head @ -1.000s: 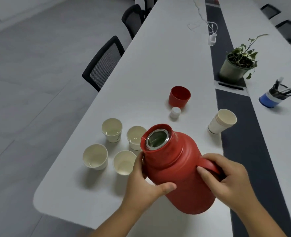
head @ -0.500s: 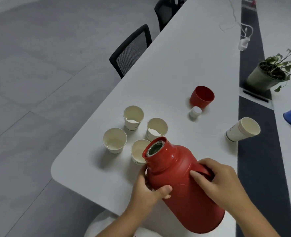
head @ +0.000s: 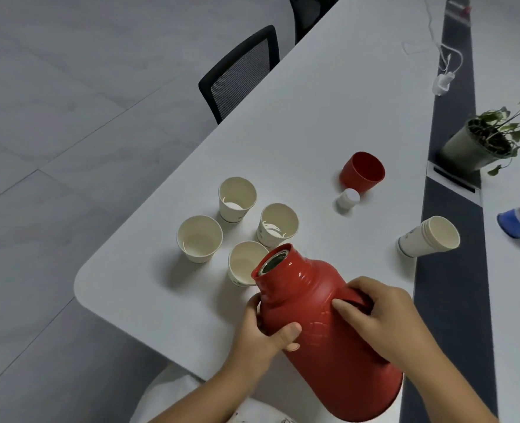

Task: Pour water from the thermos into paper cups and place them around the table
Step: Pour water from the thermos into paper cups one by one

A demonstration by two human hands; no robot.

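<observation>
Both hands clamp the tilted red thermos (head: 329,331), left hand (head: 264,331) at neck, right hand (head: 383,319) on handle; its mouth overhangs the nearest paper cup (head: 243,267) by the table's lower-left rounded corner (head: 83,288)

Thermos (head: 329,334) tilted, open mouth over nearest cup (head: 244,267). Left hand (head: 267,334) grips neck, thumb on front. Right hand (head: 383,319) curled round handle. Three more cups (head: 199,238) upright just beyond. Red lid (head: 363,174), white stopper (head: 348,199) farther back. Cup stack (head: 428,240) lying right. Table (head: 329,117) white.
</observation>
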